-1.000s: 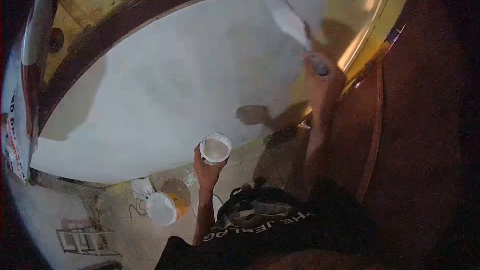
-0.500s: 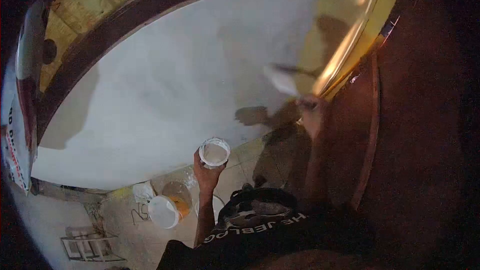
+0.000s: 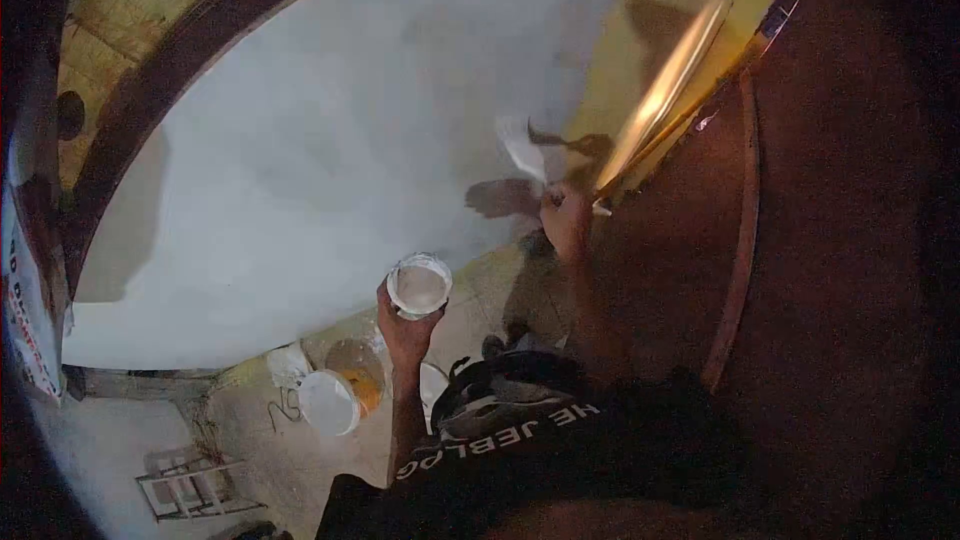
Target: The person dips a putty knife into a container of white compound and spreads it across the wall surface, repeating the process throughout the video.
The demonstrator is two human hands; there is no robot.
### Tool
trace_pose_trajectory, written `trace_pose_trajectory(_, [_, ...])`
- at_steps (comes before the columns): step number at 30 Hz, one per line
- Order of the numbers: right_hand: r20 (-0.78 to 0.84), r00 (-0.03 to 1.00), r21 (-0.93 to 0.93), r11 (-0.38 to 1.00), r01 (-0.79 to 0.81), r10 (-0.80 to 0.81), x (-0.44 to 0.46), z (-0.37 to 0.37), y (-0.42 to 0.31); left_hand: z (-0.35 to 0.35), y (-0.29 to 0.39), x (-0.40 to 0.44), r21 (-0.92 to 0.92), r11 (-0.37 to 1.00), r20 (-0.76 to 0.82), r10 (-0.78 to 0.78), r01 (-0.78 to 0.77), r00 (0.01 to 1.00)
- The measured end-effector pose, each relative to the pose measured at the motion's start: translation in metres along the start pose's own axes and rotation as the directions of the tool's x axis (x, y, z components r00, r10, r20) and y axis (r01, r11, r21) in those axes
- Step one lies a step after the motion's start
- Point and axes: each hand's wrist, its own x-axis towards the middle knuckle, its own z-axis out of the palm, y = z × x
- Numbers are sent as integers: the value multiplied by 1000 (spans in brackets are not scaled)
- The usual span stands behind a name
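Observation:
My left hand (image 3: 407, 334) is wrapped round a small white tub (image 3: 420, 286), its open top facing up with pale, paint-like stuff inside and smears on the rim. In my right hand (image 3: 566, 222) is a paintbrush (image 3: 522, 152) with white bristles, the handle end poking out on the right. The bristles look bent against the wall (image 3: 330, 140), close to where its white area meets a yellow strip (image 3: 605, 70). Dark shadows of the hand and brush fall beside them. Motion blurs the bristles a little.
Below the wall on the floor stand a white-topped bucket (image 3: 330, 403) and a second one partly behind my left forearm. A small metal step or rack (image 3: 195, 488) is at lower left. A bright shiny strip (image 3: 660, 90) runs along the right, and a printed bag (image 3: 30, 310) hangs far left.
My right hand has swept left and slightly down with the paintbrush, away from the shiny strip. The tub in my left hand has shifted slightly up and left with the view.

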Motion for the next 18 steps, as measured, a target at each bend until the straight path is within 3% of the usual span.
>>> trace_pose_trajectory(2, [218,957,-188,971,-149,189,-9,13,37,-3,-5,-2,-58,997,42,-56,58,998])
trace_pose_trajectory(3, [218,958,-180,972,-148,186,-3,3,36,-1,0,-1,-86,995,39,-44,47,998])
trace_pose_trajectory(5, [51,999,-174,985,-3,12,3,-27,34,-2,4,0,-106,994,40,-32,36,999])
trace_pose_trajectory(7, [-58,998,33,999,12,-10,37,-49,52,-2,4,3,94,995,21,-25,23,999])
trace_pose_trajectory(8, [-122,992,169,986,4,17,46,-67,43,-1,-1,5,94,995,29,-23,20,999])
trace_pose_trajectory(9, [-180,982,298,955,3,53,53,-110,-18,1,-11,4,-5,1000,26,-20,21,999])
trace_pose_trajectory(11, [-348,930,88,983,159,-120,63,-147,-79,1,-12,1,-110,994,33,-22,25,999])
trace_pose_trajectory(14, [-284,958,185,979,90,-35,90,-129,-69,-1,3,4,-76,996,38,-33,36,999])
trace_pose_trajectory(15, [-270,952,-53,989,135,-144,98,-107,-43,-2,-1,4,-13,1000,36,4,-4,999])
trace_pose_trajectory(17, [-296,928,99,960,264,-224,86,-66,-2,-3,-2,3,46,998,24,41,-42,999])
trace_pose_trajectory(18, [-191,969,33,986,164,-155,76,-54,16,-2,2,2,43,999,20,14,-15,1000])
